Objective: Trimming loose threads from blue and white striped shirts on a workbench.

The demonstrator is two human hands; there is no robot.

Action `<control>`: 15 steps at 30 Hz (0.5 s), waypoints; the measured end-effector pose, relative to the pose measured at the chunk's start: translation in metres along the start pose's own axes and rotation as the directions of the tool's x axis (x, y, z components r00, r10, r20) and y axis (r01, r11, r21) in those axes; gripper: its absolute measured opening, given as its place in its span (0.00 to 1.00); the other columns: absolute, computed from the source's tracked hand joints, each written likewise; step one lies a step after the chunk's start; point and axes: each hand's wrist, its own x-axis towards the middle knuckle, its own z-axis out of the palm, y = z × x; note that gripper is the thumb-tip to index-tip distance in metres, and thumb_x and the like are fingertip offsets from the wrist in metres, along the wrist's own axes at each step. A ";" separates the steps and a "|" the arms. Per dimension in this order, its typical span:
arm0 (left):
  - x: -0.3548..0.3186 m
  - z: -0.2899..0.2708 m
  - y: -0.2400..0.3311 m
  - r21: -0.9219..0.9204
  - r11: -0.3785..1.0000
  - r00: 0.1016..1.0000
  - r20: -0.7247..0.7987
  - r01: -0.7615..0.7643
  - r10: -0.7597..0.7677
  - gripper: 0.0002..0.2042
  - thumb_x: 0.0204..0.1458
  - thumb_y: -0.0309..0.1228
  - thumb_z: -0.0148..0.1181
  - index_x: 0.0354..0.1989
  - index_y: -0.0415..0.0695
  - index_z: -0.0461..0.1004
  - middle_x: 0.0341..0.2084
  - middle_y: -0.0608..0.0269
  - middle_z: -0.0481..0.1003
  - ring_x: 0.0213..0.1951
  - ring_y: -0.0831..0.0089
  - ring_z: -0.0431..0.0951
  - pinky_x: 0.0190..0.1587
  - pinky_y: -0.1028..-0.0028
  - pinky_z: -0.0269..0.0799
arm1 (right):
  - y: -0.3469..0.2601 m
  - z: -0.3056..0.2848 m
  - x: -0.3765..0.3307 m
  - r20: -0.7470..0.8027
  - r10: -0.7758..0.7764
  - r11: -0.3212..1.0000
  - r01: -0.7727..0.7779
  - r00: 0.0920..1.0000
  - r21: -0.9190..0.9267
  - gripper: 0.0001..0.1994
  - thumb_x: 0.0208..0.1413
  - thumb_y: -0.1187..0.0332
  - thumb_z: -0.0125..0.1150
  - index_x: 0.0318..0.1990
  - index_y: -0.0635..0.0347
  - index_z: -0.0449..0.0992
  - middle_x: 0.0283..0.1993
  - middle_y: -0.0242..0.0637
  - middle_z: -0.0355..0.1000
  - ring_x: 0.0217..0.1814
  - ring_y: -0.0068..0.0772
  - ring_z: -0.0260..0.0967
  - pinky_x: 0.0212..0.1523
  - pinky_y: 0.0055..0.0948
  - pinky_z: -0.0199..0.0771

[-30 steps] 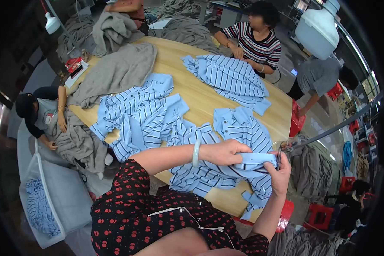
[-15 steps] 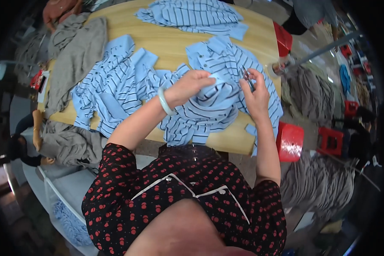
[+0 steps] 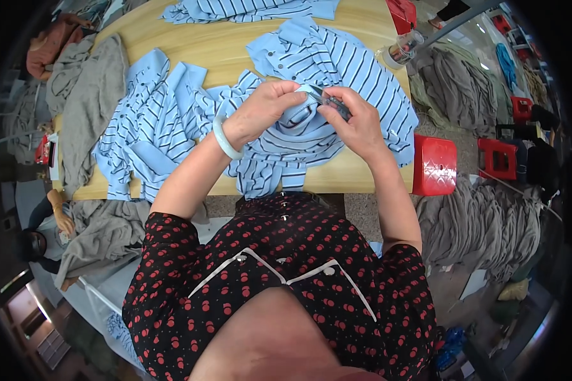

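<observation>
My left hand [image 3: 265, 109] pinches the pale blue collar of a blue and white striped shirt [image 3: 356, 70] lying on the wooden table [image 3: 216, 44]. A pale green bangle sits on that wrist. Close beside it, my right hand [image 3: 356, 120] grips a small dark tool [image 3: 332, 103], its tip touching the collar; what kind of tool it is I cannot tell. More striped blue shirts [image 3: 152, 127] are spread flat to the left, and another striped shirt [image 3: 248, 9] lies at the far edge.
Grey garments [image 3: 89, 108] hang over the table's left end, and more grey cloth [image 3: 483, 222] is heaped on the floor at right. Red stools [image 3: 433, 164] stand at the table's right corner. A person [image 3: 38, 241] crouches at lower left. A clear jar [image 3: 400, 49] stands near the right edge.
The view has tilted further down toward my body. Both hands stayed together on the collar and moved nearer the table's front edge.
</observation>
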 end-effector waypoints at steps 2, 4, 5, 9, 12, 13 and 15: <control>-0.001 0.002 0.001 0.006 1.000 1.000 0.013 0.025 -0.025 0.07 0.49 0.29 0.49 0.29 0.39 0.71 0.23 0.75 0.69 0.26 0.90 0.64 0.28 0.87 0.60 | 0.003 0.000 -0.002 0.022 -0.031 0.999 0.031 0.999 0.017 0.12 0.43 0.70 0.59 0.37 0.62 0.69 0.32 0.33 0.70 0.31 0.21 0.66 0.29 0.18 0.65; 0.001 0.000 0.001 0.001 1.000 0.999 0.017 0.028 -0.028 0.07 0.49 0.29 0.49 0.30 0.39 0.71 0.24 0.75 0.70 0.26 0.90 0.64 0.29 0.87 0.60 | 0.002 -0.001 0.001 0.038 0.003 1.000 -0.004 0.999 0.027 0.12 0.43 0.70 0.59 0.36 0.63 0.70 0.31 0.33 0.70 0.31 0.20 0.66 0.30 0.18 0.65; 0.002 -0.001 0.000 -0.005 0.999 0.999 0.021 0.032 -0.032 0.07 0.49 0.29 0.49 0.30 0.39 0.71 0.24 0.75 0.70 0.26 0.90 0.64 0.29 0.87 0.61 | 0.002 -0.002 0.001 0.055 0.037 0.999 -0.039 0.998 0.037 0.11 0.43 0.70 0.59 0.36 0.63 0.70 0.30 0.33 0.70 0.30 0.20 0.67 0.30 0.18 0.65; 0.000 -0.007 0.000 0.012 0.999 0.999 0.006 0.045 -0.045 0.07 0.49 0.29 0.49 0.30 0.40 0.72 0.24 0.75 0.70 0.27 0.90 0.64 0.29 0.87 0.61 | -0.001 0.001 0.006 0.038 -0.024 1.000 0.023 0.999 0.013 0.10 0.43 0.70 0.59 0.34 0.63 0.71 0.30 0.35 0.70 0.31 0.20 0.67 0.30 0.18 0.65; 0.001 -0.012 -0.002 0.087 0.996 0.999 0.024 -0.029 0.027 0.07 0.49 0.30 0.49 0.32 0.40 0.71 0.24 0.75 0.70 0.28 0.88 0.65 0.31 0.84 0.63 | 0.002 0.005 0.008 -0.029 -0.092 0.996 0.091 0.995 -0.019 0.10 0.42 0.70 0.60 0.33 0.64 0.72 0.31 0.39 0.71 0.32 0.27 0.68 0.32 0.22 0.66; 0.000 -0.011 0.000 0.213 0.977 1.000 0.015 -0.027 0.024 0.07 0.49 0.30 0.49 0.31 0.41 0.71 0.23 0.76 0.69 0.28 0.88 0.65 0.31 0.84 0.63 | 0.005 0.006 0.005 -0.062 -0.132 0.990 0.129 0.989 -0.053 0.10 0.42 0.70 0.60 0.33 0.64 0.72 0.31 0.40 0.71 0.33 0.29 0.69 0.33 0.23 0.67; 0.010 -0.021 -0.021 0.211 0.962 0.985 0.069 -0.172 0.161 0.06 0.49 0.29 0.50 0.28 0.40 0.70 0.20 0.77 0.67 0.27 0.88 0.63 0.29 0.83 0.61 | 0.009 0.012 0.007 0.015 -0.071 0.997 0.071 0.997 -0.006 0.09 0.42 0.71 0.59 0.32 0.65 0.72 0.31 0.41 0.70 0.32 0.32 0.69 0.34 0.25 0.67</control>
